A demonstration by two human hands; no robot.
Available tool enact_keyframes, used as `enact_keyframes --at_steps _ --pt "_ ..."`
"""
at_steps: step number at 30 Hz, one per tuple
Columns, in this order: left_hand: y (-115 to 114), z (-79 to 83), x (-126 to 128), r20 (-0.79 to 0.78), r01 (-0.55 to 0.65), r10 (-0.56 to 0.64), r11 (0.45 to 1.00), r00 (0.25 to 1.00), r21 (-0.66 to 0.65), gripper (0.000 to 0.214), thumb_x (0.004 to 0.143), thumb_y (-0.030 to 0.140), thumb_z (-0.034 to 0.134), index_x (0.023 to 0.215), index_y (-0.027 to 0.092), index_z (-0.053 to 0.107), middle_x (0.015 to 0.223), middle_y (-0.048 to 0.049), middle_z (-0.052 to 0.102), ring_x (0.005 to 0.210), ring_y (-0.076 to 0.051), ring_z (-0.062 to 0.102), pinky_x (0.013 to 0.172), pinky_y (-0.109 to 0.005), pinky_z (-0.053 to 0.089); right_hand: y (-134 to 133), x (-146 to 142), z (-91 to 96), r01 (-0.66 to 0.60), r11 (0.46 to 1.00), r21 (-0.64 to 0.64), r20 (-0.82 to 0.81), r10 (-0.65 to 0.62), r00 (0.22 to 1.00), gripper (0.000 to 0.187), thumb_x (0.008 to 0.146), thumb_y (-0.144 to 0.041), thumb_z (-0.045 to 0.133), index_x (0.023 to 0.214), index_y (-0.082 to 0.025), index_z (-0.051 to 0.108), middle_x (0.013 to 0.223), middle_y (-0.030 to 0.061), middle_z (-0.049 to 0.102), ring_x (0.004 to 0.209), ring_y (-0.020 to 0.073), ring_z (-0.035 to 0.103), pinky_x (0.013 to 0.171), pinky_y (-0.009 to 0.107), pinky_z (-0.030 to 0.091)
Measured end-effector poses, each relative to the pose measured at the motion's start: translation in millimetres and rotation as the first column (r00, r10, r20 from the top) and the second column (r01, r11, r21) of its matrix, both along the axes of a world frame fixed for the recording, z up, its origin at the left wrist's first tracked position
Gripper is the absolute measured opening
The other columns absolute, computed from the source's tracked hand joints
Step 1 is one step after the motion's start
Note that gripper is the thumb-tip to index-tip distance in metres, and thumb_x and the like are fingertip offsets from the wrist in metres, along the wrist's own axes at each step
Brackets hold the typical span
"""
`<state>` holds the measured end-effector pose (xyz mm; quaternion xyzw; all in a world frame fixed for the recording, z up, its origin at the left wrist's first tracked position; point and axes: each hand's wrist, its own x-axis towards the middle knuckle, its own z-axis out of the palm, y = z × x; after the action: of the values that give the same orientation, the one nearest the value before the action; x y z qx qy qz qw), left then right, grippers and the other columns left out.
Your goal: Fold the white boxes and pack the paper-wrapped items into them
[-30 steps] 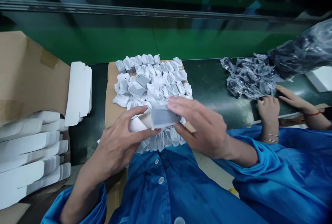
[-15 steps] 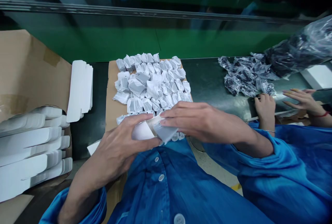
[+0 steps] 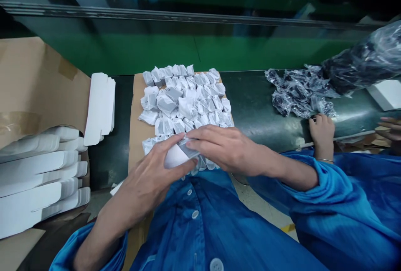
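The left hand (image 3: 153,170) grips a white box (image 3: 174,157) between curved thumb and fingers. The box lies just right of its palm. The right hand (image 3: 224,147), fingers together, holds a grey packet (image 3: 189,150) at the box's right end.

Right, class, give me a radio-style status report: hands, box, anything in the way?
Left hand gripping white box. Right hand on grey packet at the box's end. Nothing visible blocking them; wrapped packets lie just beyond.
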<state>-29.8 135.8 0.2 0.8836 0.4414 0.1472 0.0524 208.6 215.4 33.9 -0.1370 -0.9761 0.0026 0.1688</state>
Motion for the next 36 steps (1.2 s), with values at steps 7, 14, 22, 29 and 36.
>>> enact_keyframes --at_steps 7,14,22,29,36 --pt "-6 -5.6 8 0.067 0.004 -0.015 0.987 0.998 0.159 0.048 0.089 0.007 0.055 0.129 0.034 0.056 0.154 -0.0112 0.035 0.139 -0.032 0.045 0.099 -0.047 0.055 -13 9 6.0 0.035 0.981 0.189 -0.076 -0.021 0.997 0.026 0.102 -0.014 0.04 0.114 -0.006 0.063 0.115 0.0148 0.069 0.1 0.0221 0.066 0.081 0.037 0.062" --pt "-15 2.4 11 0.42 -0.153 0.092 0.982 0.903 0.114 0.045 0.09 0.039 0.066 0.13 0.022 0.052 0.115 -0.008 0.072 0.106 -0.02 0.071 0.091 -0.03 0.059 -31 8 -4.0 -0.027 0.825 0.564 -0.293 0.231 0.928 0.014 0.088 -0.022 0.069 0.098 -0.013 0.073 0.097 0.0048 0.075 0.089 0.0206 0.073 0.089 0.031 0.064" --pt "-29 7.8 28 0.559 -0.334 0.229 0.938 0.797 0.091 0.033 0.09 0.032 0.061 0.12 0.019 0.06 0.102 -0.0049 0.076 0.094 -0.018 0.074 0.088 -0.027 0.059 -34 11 0.2 -0.093 0.836 0.541 -0.277 0.282 0.919 0.013 0.092 -0.028 0.065 0.093 -0.018 0.074 0.097 0.0015 0.075 0.086 0.0169 0.073 0.085 0.028 0.066" --pt "-27 5.5 33 0.493 -0.286 0.12 0.918 0.862 0.277 0.023 0.091 0.028 0.057 0.108 0.013 0.061 0.082 -0.0078 0.076 0.079 -0.017 0.074 0.077 -0.022 0.058 -44 4 1.5 -0.151 0.881 0.449 -0.228 0.276 0.934 0.02 0.093 -0.027 0.06 0.098 -0.013 0.075 0.1 0.0062 0.077 0.089 0.0233 0.075 0.085 0.033 0.066" --pt "-29 7.1 17 0.4 -0.259 0.193 0.959 0.896 0.117 0.041 0.099 0.042 0.05 0.132 0.019 0.052 0.108 -0.0094 0.076 0.096 -0.019 0.074 0.086 -0.027 0.059 -45 -2 2.4 0.009 0.983 0.181 -0.389 0.063 0.919 0.022 0.096 -0.012 0.049 0.104 -0.003 0.067 0.1 0.0179 0.074 0.104 0.0234 0.072 0.082 0.031 0.065"
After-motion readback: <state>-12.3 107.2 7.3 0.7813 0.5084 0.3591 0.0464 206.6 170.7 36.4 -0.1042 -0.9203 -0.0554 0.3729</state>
